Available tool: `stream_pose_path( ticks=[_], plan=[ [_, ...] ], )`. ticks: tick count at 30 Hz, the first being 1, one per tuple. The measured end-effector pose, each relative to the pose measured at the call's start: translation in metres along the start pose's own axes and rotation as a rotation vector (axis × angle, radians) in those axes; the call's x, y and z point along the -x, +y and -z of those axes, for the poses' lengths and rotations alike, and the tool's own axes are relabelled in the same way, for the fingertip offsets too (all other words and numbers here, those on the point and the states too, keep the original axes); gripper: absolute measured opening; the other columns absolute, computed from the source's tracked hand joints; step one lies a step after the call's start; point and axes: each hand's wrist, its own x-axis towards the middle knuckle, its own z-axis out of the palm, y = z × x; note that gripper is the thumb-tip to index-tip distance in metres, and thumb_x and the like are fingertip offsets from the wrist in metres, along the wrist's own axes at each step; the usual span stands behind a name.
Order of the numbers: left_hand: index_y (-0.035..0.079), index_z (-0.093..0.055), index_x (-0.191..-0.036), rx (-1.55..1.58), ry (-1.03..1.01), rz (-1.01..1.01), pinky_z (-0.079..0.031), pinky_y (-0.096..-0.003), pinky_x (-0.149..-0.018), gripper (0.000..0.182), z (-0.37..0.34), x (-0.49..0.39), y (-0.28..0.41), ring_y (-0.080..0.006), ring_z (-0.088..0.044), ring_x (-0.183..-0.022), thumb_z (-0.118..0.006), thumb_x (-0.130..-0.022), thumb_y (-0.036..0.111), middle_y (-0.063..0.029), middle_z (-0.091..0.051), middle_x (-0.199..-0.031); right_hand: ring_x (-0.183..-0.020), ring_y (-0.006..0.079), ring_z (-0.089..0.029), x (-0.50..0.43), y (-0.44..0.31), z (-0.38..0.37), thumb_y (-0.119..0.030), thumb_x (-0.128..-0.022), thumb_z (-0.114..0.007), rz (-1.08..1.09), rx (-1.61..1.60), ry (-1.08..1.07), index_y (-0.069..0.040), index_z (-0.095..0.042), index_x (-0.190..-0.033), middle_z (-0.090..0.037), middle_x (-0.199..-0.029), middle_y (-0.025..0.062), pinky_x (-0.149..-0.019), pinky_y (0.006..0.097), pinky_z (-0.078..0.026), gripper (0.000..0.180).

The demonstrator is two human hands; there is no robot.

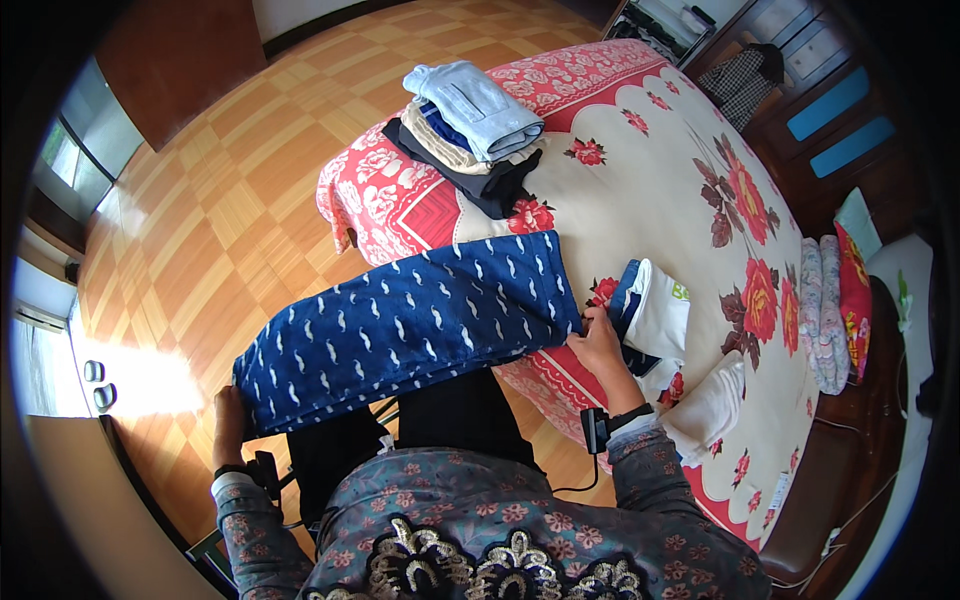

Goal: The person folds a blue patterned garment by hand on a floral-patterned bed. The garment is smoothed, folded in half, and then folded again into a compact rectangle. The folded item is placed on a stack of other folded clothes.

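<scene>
A navy-blue piece of soft cloth with a white moustache print (405, 322), perhaps a pair of trousers, stretches across my lap between both hands. My left hand (229, 427) grips its lower left end. At the other end, beside the bed, my right hand (600, 341) pinches the cloth's right corner. Just right of that hand lie folded white and navy garments (656, 311), the white one bearing printed letters. A white cloth (709, 412) rests close to my right forearm. The fingers of my left hand are partly hidden behind the cloth.
A stack of folded clothes (480, 112), light blue denim on top, sits at the far left corner of the bed with its floral bedspread (622, 195). Folded quilted bedding (821, 315) lies by the headboard. Parquet-patterned floor (217, 247) extends left; a checked garment (742, 82) hangs on the wardrobe.
</scene>
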Motion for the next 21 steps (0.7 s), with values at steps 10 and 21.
stream_pose_path(
  ticks=[10,21],
  plan=[
    [0.003,-0.056,-0.103,0.722,-0.137,0.610,-0.046,-0.0300,-0.045,0.052,0.021,0.055,0.072,-0.0171,-0.057,-0.058,-0.047,-0.098,0.055,-0.0076,-0.055,-0.079,-0.094,0.0222,-0.067,-0.068,-0.052,-0.012,-0.040,-0.088,-0.071,-0.236,-0.116,-0.303,0.006,-0.065,-0.114,-0.070,-0.102,0.0173,-0.084,0.0343,-0.051,0.054],
    [-0.002,-0.058,-0.079,0.462,0.058,0.374,-0.038,-0.0310,-0.030,0.045,0.067,0.030,0.081,-0.0178,-0.050,-0.037,-0.041,-0.103,0.032,-0.0064,-0.052,-0.054,-0.082,0.0509,-0.061,-0.091,-0.081,0.041,-0.047,-0.101,-0.046,0.402,0.181,0.232,0.000,-0.054,-0.099,-0.064,-0.084,0.0305,-0.071,0.0556,-0.048,0.049]
  ],
)
